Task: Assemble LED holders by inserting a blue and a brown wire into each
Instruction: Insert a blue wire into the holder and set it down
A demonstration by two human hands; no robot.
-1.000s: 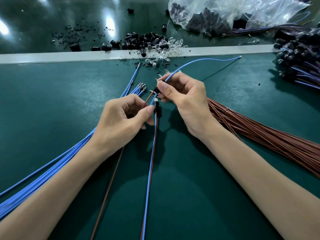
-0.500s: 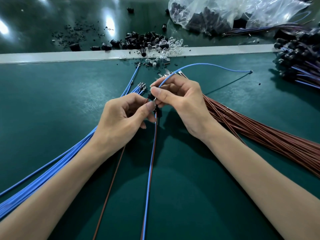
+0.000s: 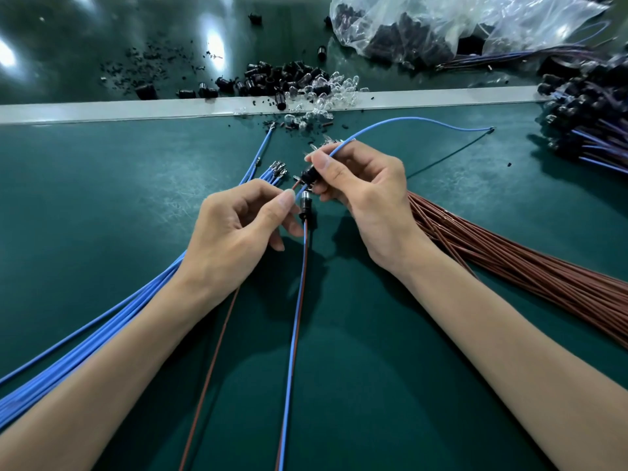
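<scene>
My right hand [image 3: 365, 192] pinches a small black LED holder [image 3: 308, 176] between thumb and fingers. A loose blue wire [image 3: 407, 121] arcs from that hand to the right, its far end lying on the mat. My left hand [image 3: 238, 229] pinches a brown wire [image 3: 210, 365] near its tip, which meets the holder. Just below the holder lies an assembled holder [image 3: 304, 207] with a blue and a brown wire [image 3: 294, 334] trailing toward me. Whether the loose blue wire sits inside the held holder is hidden by my fingers.
A bundle of blue wires [image 3: 85, 338] fans in from the left, a bundle of brown wires [image 3: 530, 266] from the right. Black holders [image 3: 272, 81] and clear LEDs [image 3: 326, 96] lie heaped by the grey strip [image 3: 102, 110]. A plastic bag [image 3: 441, 25] and finished assemblies [image 3: 588, 110] sit far right.
My right hand with the holder came left and down to my left hand. The blue wire's free end swung right and lower onto the mat. The brown wire tip now meets the holder.
</scene>
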